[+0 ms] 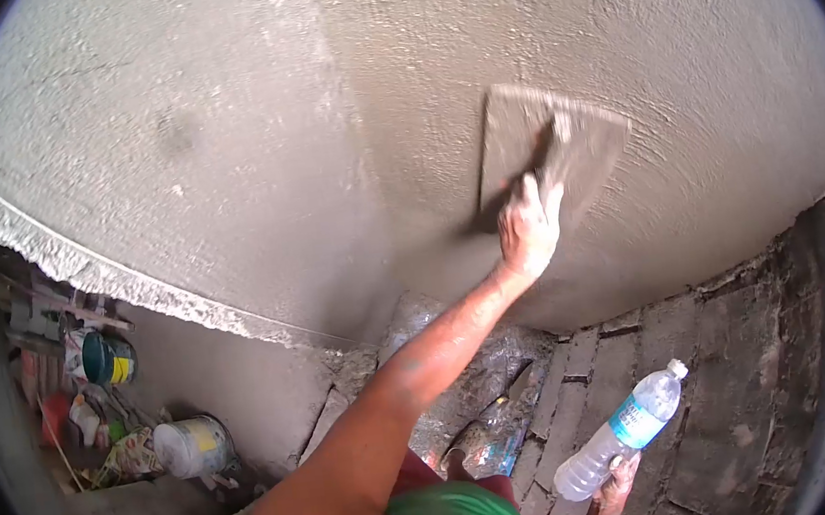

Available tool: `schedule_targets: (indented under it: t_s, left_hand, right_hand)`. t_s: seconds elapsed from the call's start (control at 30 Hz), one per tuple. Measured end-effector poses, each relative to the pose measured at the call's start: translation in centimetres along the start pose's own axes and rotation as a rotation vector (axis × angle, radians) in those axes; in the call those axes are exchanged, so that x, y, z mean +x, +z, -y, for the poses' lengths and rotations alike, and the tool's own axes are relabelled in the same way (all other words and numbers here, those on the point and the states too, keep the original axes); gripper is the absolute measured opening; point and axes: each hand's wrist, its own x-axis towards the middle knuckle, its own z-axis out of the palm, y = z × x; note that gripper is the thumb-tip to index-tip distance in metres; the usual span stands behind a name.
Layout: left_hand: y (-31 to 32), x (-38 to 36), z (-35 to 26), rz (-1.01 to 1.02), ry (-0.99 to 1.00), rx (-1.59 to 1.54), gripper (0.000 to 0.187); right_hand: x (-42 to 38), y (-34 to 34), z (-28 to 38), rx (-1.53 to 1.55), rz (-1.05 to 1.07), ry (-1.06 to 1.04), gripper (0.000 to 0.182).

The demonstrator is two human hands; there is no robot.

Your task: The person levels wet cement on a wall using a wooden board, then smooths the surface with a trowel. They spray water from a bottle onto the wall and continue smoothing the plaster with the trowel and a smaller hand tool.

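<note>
My left hand (530, 230) is closed round the handle of a plastering float (586, 152). The float's flat rectangular plate lies against the wet grey plaster of the wall (430, 44), slightly tilted, and is a little blurred. Curved trowel marks show in the plaster to its right. Low at the right, my right hand (615, 485) grips the bottom half of a clear plastic water bottle (620, 432) with a blue label and white cap. The bottle leans up to the right, and its contents are hard to make out. Part of that hand is hidden behind it.
A white bucket (191, 447) and a dark green bucket (108, 358) stand at lower left among assorted clutter. A rough plaster edge (165, 298) runs along the wall's left side. Brickwork (715, 407) lies at lower right, and plastic sheeting (495, 420) below my left arm.
</note>
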Motion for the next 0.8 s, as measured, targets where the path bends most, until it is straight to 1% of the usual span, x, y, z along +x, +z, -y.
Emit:
schedule_targets:
  t_s: [0.03,0.07,0.1,0.13,0.2,0.27,0.33,0.4,0.43,0.47,0.5,0.53,0.57,0.6,0.7,0.73,0.77,0.8]
  left_hand:
    - [-1.9,2.6,-0.5,-0.026,0.022,0.003,0.036]
    - [-4.3,5.0,-0.9,0.034,-0.071,0.162,0.034]
    - [-7.5,7.5,-1.0,0.049,-0.103,0.152,0.032]
    - [-9.9,8.9,-0.1,0.011,-0.081,0.065,0.030]
    - [-11.6,8.5,4.3,-0.028,-0.245,-0.064,0.033]
    - [-8.9,2.8,17.2,0.015,0.343,0.637,0.041]
    - [-6.4,-2.4,16.4,0.027,-0.316,0.260,0.052]
    - [-3.5,-4.9,12.0,-0.016,-0.440,0.051,0.046]
    - [-3.5,-4.1,7.4,0.124,-0.549,-0.033,0.039]
    - [-2.0,-3.7,4.3,0.154,-0.589,-0.098,0.035]
    - [0.6,-4.3,2.8,0.136,-0.353,-0.090,0.031]
    - [1.7,-3.6,-0.4,0.214,-0.139,0.124,0.028]
    - [2.9,-2.6,-3.1,0.246,-0.042,0.206,0.027]
    - [2.5,-1.0,-5.4,0.157,0.058,0.105,0.029]
    - [-0.8,4.3,-7.3,0.089,0.100,-0.060,0.029]
    - [-2.5,5.4,-7.1,0.164,0.023,-0.092,0.026]
    - [-4.2,6.3,-6.0,0.152,0.130,0.025,0.023]
    - [-5.5,7.0,-4.3,0.120,0.167,0.108,0.021]
  right_hand:
    - [0.3,-1.1,-1.2,0.030,-0.116,-0.041,0.086]
    - [0.7,-0.6,-1.0,0.034,-0.115,-0.034,0.086]
    - [1.8,1.3,-0.2,0.080,-0.061,-0.014,0.085]
    - [2.6,2.9,0.4,0.127,-0.016,0.003,0.083]
    - [3.9,4.1,-0.4,0.150,-0.046,0.037,0.083]
    - [4.7,3.2,-2.1,0.149,0.027,0.081,0.087]
    - [4.2,3.1,-2.8,0.127,0.062,0.052,0.092]
    - [3.1,2.4,-2.5,0.134,0.099,0.056,0.095]
    - [2.3,2.2,-2.2,0.126,0.050,0.042,0.094]
    - [1.8,2.4,-1.6,0.118,0.008,0.032,0.093]
    - [1.5,3.3,-0.2,0.131,-0.006,0.045,0.090]
    - [1.6,3.1,-0.1,0.134,-0.067,0.029,0.088]
    - [1.8,3.7,0.7,0.137,-0.066,0.016,0.088]
    - [2.1,4.3,1.4,0.140,-0.066,0.004,0.089]
    - [3.8,5.4,1.5,0.164,-0.020,-0.007,0.090]
    - [4.2,5.8,1.3,0.187,-0.025,-0.026,0.090]
    - [4.9,6.4,1.1,0.209,0.030,-0.025,0.092]
    - [5.6,7.0,0.6,0.220,0.016,-0.025,0.092]
